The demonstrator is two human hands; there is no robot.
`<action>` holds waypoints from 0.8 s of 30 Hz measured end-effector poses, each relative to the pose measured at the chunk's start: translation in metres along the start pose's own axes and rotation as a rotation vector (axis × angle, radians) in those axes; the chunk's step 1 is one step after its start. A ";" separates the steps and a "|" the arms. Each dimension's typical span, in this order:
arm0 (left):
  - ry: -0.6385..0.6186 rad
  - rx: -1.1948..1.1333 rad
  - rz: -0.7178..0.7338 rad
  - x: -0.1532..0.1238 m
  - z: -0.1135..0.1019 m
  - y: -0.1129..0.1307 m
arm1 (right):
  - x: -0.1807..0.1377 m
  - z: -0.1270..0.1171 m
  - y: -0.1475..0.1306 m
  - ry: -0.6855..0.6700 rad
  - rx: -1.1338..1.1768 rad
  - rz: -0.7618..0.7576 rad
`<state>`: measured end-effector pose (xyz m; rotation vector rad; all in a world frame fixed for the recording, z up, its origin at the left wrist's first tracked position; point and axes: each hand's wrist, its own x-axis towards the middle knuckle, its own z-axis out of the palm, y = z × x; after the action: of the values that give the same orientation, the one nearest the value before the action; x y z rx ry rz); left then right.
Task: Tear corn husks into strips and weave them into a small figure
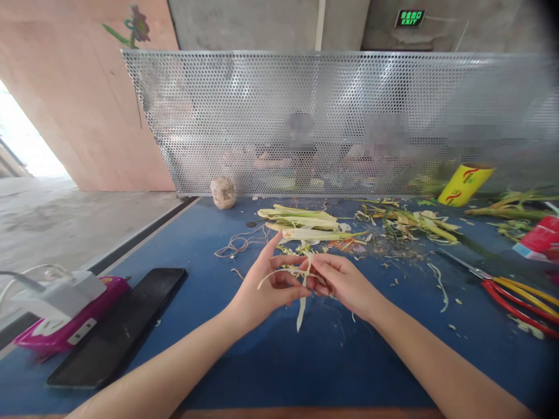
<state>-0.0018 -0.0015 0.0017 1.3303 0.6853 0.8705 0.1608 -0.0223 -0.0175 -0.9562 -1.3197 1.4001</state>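
Note:
Over the blue table (271, 361) my left hand (266, 285) and my right hand (340, 279) meet at the middle. Both pinch thin pale leaf strips (301, 302) between thumb and fingers. One strip hangs down from the pinch, another curls to the left. My left index finger points up and away. Just beyond the hands lies a pile of pale green leaves (305, 224) and a loose tangle of twine (238, 243).
A dark phone (126, 326) and a pink power strip with white plugs (65, 314) lie at the left. Red-handled scissors (502, 285) lie at the right, near a yellow roll (465, 185) and more leaf scraps (414, 224). A twine ball (223, 192) stands against a perforated metal screen (340, 116); people sit behind it.

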 end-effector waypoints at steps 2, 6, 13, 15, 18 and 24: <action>0.020 0.002 -0.002 0.000 0.000 0.001 | 0.000 0.000 -0.001 -0.008 0.024 -0.005; 0.035 0.003 0.005 0.000 0.001 0.004 | -0.001 0.001 -0.002 -0.030 -0.022 -0.039; 0.034 -0.042 0.013 0.002 0.001 0.004 | -0.001 0.001 0.000 -0.038 -0.046 -0.053; 0.031 -0.047 0.004 0.002 0.000 0.003 | -0.001 0.002 -0.001 -0.050 -0.062 -0.059; 0.026 -0.048 -0.020 0.002 -0.001 0.004 | 0.000 0.002 -0.002 -0.056 -0.116 -0.074; 0.061 -0.076 -0.050 0.002 0.001 0.003 | 0.000 0.002 0.000 -0.012 -0.287 -0.138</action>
<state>-0.0005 -0.0007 0.0047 1.2185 0.7227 0.8912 0.1588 -0.0233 -0.0171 -1.0236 -1.5940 1.1320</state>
